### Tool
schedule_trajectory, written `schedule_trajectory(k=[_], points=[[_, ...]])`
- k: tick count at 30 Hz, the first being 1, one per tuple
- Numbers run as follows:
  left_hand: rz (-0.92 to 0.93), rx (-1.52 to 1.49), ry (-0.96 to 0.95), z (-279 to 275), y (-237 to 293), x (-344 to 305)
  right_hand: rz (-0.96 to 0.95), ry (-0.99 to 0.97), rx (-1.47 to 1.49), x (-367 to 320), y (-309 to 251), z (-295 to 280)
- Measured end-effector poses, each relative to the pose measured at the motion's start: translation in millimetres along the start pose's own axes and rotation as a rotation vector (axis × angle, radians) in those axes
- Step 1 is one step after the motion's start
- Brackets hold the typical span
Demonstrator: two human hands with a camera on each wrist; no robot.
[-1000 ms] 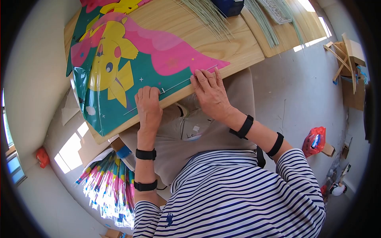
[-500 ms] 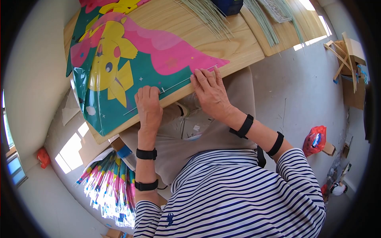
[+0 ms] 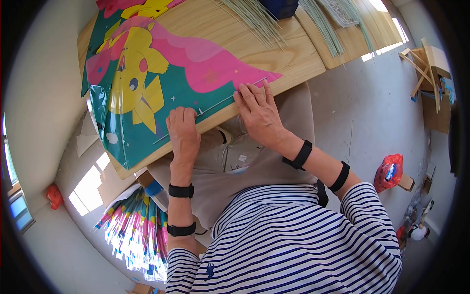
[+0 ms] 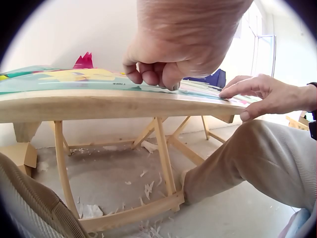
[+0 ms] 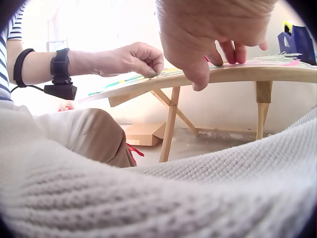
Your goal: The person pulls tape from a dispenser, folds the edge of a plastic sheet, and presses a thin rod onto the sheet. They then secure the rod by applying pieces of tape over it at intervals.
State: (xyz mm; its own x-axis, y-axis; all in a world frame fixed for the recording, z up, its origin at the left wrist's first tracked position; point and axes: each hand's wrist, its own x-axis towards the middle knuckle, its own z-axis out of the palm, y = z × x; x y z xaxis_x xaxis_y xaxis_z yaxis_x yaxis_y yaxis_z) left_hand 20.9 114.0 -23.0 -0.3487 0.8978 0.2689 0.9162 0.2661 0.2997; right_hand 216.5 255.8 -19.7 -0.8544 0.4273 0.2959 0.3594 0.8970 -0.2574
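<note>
A printed kite sheet (image 3: 210, 73), green, pink and yellow with a cartoon figure, lies on the wooden table (image 3: 289, 59). Along its near edge runs a thin pale rod (image 3: 218, 104) with a small white clip (image 3: 200, 112) on it. My left hand (image 3: 184, 130) curls over the rod just left of the clip, thumb and fingers pinching at it; the palm side is hidden from above. Farther right, my right hand (image 3: 259, 112) rests with extended fingers on the rod and sheet, its thumb (image 5: 199, 78) down at the table's edge.
Bundles of thin sticks (image 3: 254, 22) lie at the back of the table near a dark blue box (image 3: 281, 7) and a clear tray (image 3: 340, 11). More printed sheets (image 3: 137, 230) hang low at the left. A red bag (image 3: 389, 172) sits on the floor at right.
</note>
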Motion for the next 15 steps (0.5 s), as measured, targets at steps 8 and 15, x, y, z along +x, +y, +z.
schedule_trajectory(k=[8, 15], points=[[0.002, -0.004, 0.003, 1.3, -0.8, -0.6, -0.003, 0.007, -0.017, -1.7, -0.3, 1.6], [0.009, -0.009, 0.004, 1.7, -0.5, -1.2, -0.001, -0.002, -0.017, -2.3, -0.3, 0.9]])
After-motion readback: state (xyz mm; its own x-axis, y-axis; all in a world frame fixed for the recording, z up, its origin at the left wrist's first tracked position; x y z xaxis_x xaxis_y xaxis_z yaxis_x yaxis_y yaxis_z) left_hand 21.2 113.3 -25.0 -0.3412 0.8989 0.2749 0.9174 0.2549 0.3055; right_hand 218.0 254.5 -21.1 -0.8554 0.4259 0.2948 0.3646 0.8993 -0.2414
